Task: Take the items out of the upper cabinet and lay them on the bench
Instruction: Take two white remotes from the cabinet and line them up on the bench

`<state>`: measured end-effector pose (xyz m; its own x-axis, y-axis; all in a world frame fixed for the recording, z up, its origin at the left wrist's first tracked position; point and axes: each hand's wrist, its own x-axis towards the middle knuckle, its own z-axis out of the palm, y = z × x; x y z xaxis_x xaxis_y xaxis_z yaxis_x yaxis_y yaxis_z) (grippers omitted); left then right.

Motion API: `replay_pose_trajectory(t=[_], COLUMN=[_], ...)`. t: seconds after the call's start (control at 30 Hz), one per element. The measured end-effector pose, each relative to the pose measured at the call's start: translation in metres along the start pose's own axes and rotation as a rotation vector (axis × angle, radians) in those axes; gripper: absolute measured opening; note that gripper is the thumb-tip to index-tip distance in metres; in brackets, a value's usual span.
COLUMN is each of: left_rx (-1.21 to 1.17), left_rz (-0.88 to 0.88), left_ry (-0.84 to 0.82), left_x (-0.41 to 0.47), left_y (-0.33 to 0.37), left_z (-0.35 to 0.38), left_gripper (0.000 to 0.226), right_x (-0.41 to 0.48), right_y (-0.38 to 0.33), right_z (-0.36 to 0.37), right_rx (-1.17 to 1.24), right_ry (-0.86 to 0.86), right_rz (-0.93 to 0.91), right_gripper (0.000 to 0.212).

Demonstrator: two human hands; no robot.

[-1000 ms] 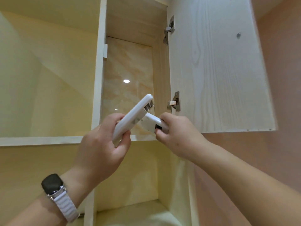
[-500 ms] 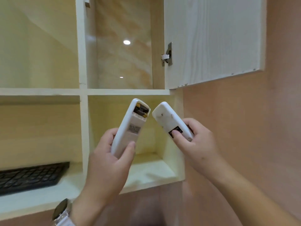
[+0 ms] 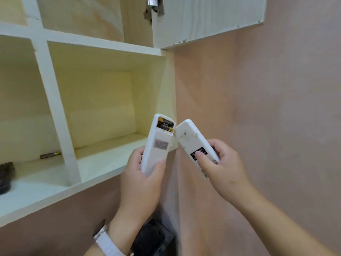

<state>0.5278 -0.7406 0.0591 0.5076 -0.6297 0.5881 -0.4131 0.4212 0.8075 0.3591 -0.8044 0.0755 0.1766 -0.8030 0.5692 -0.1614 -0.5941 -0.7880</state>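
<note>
My left hand grips a white remote control by its lower end, back side facing me, with its battery bay uncovered and two batteries showing at the top. My right hand holds a second white remote, thumb pressed on its black label. The tops of the two remotes almost touch in front of the lower right shelf compartment. The upper cabinet's open door hangs above at the top right.
A loose battery lies on the shelf in the left compartment, and dark objects sit at the far left edge. A pink wall fills the right side. Something black shows below between my forearms.
Both hands have come down from the upper cabinet with a remote each and now sit lower, in front of the lower shelf. The view has tilted down and to the right.
</note>
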Motion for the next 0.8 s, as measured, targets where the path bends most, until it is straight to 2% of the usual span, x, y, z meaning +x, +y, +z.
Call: replay_pose_trajectory(t=[0.43, 0.67, 0.8], left_rx=[-0.124, -0.172, -0.261], left_rz=[-0.17, -0.173, -0.18], left_ry=[-0.435, -0.681, -0.762], left_x=[-0.105, -0.174, -0.222], left_y=[-0.047, -0.017, 0.015], left_z=[0.028, 0.067, 0.096], left_gripper=[0.023, 0.026, 0.029], right_x=[-0.143, -0.224, -0.28], right_y=[0.018, 0.0, -0.013], right_z=[-0.046, -0.103, -0.152], right_rx=[-0.203, -0.308, -0.324], right_ry=[0.328, 0.494, 0.616], right_rz=[0.415, 0.498, 0.549], right_gripper=[0.007, 0.007, 0.01])
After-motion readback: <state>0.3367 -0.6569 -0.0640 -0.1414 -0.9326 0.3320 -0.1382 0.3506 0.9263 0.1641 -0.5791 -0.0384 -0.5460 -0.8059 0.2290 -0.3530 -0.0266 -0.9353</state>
